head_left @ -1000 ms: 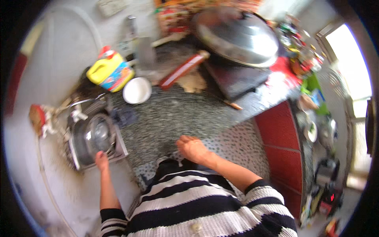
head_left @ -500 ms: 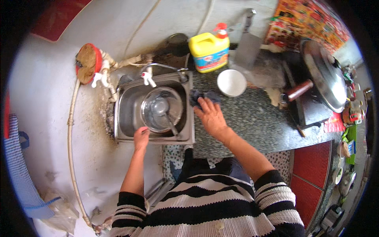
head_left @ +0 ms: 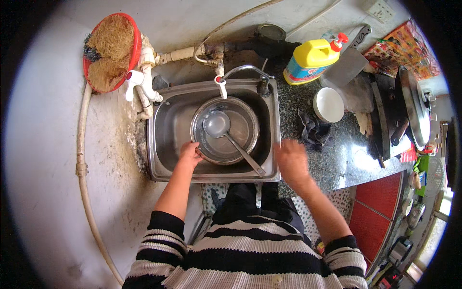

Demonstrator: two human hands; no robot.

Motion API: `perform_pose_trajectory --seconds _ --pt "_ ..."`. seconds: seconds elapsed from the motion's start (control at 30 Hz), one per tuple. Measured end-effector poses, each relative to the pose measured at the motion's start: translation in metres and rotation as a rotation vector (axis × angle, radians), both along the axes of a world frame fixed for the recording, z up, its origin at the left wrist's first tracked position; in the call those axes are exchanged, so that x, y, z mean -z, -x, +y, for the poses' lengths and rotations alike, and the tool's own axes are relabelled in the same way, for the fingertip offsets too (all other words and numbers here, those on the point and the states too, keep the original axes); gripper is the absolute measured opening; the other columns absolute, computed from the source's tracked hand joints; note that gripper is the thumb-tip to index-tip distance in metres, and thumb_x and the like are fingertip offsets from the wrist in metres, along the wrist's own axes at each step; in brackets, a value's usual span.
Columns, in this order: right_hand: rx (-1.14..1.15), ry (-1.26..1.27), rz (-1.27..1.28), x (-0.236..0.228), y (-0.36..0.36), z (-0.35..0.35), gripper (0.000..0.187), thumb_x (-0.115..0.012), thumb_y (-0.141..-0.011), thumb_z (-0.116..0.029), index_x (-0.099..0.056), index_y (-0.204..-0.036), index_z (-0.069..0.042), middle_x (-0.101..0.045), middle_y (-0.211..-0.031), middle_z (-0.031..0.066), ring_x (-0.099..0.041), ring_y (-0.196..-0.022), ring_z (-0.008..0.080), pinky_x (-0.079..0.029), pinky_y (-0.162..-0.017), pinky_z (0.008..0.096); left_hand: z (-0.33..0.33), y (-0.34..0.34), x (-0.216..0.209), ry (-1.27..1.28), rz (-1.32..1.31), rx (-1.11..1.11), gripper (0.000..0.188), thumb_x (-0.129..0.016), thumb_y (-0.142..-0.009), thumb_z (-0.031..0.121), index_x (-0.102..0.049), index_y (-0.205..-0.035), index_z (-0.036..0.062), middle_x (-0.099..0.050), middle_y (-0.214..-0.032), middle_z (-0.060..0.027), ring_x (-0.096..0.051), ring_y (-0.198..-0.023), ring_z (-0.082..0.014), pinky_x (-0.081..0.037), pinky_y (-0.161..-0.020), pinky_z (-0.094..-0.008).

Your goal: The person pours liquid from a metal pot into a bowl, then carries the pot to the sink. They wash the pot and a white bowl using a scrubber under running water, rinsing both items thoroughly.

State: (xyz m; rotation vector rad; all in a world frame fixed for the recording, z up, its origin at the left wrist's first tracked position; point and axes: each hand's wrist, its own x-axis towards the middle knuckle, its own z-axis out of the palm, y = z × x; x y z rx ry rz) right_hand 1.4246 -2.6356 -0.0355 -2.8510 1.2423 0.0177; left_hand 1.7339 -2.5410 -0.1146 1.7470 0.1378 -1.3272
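Basin (head_left: 244,129) held by left fingers (head_left: 193,149); ladle (head_left: 217,124) inside.

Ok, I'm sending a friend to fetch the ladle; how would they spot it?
Find the steel sink, then the round metal basin inside, the left hand at its rim. The ladle lies in it, slanting over the edge; unlike the basin, it has a long straight handle.

2 hands (head_left: 189,153), 1 ladle (head_left: 233,143), 1 mtl basin (head_left: 248,123); 1 ylw jug (head_left: 308,62)
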Motion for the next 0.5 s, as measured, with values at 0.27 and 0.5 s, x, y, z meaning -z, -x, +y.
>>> perform_pose_trajectory --seconds 0.27,0.5 --pt "-0.027 -0.391 0.102 0.062 -0.069 0.020 0.028 -0.054 -0.075 -0.016 -0.053 -0.100 -0.002 -0.063 -0.091 0.0153 -0.059 -0.087 0.0299 -0.045 -0.076 0.0410 0.002 -0.014 0.023 0.122 0.122 -0.068 0.007 -0.059 -0.081 0.016 -0.056 -0.085 0.0102 -0.056 -0.075 -0.0020 -0.055 -0.072 -0.0180 -0.046 -0.069 -0.0403" --pt "0.055 -0.864 -0.195 0.037 -0.075 0.016 0.031 -0.052 -0.072 -0.012 -0.052 -0.098 0.004 -0.060 -0.086 0.0256 -0.060 -0.084 0.0392 -0.049 -0.075 0.0445 0.004 -0.032 0.027 0.518 0.295 -0.186 0.018 -0.058 -0.084 0.017 -0.060 -0.095 0.0021 -0.064 -0.096 -0.0092 -0.060 -0.089 -0.0215 -0.047 -0.082 -0.0365"
